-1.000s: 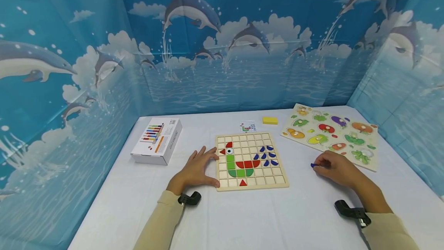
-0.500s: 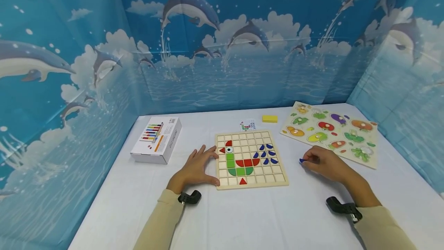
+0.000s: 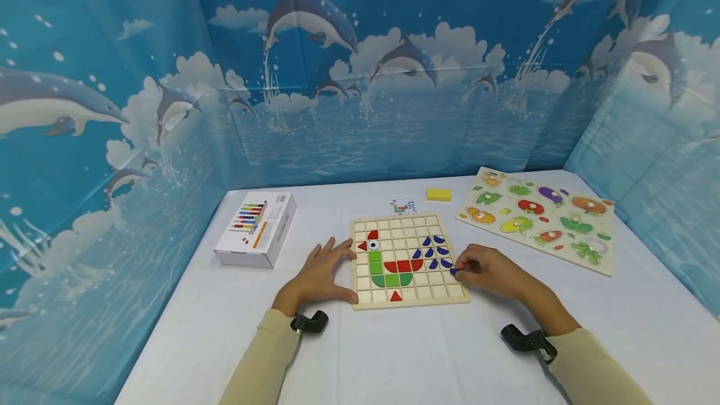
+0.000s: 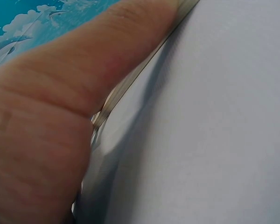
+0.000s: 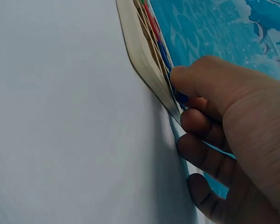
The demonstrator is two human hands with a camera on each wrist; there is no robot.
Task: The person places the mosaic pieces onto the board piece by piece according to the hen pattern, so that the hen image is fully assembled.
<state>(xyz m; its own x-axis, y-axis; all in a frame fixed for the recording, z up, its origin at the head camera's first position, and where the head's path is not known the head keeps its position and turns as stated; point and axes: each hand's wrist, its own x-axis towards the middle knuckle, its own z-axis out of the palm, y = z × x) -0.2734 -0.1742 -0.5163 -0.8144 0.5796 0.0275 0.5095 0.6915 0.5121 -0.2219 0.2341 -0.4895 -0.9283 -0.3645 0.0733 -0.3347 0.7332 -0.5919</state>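
Note:
A wooden grid board [image 3: 424,299] lies on the white table, with green, red and blue mosaic pieces in its squares forming a bird-like figure. My left hand [image 3: 317,277] rests at the board's left side, fingers spread, thumb and a fingertip touching its edge. In the left wrist view the thumb [image 4: 98,60] lies along the board's side. Between thumb and finger, my right hand [image 3: 492,270] pinches a small blue mosaic piece [image 3: 454,272] over the board's right edge. The right wrist view shows that blue piece [image 5: 181,97] mostly hidden by the fingers.
A picture card [image 3: 402,205] with a similar bird lies behind the board, beside a yellow block [image 3: 439,195]. A vegetable puzzle board [image 3: 534,222] is at the right. At the left stands a white box [image 3: 255,230]. Dolphin-print curtains [image 3: 360,130] surround the table.
My right hand has moved left with the blue mosaic piece, from beside the vegetable puzzle to the grid board's right edge. The left hand has stayed in place.

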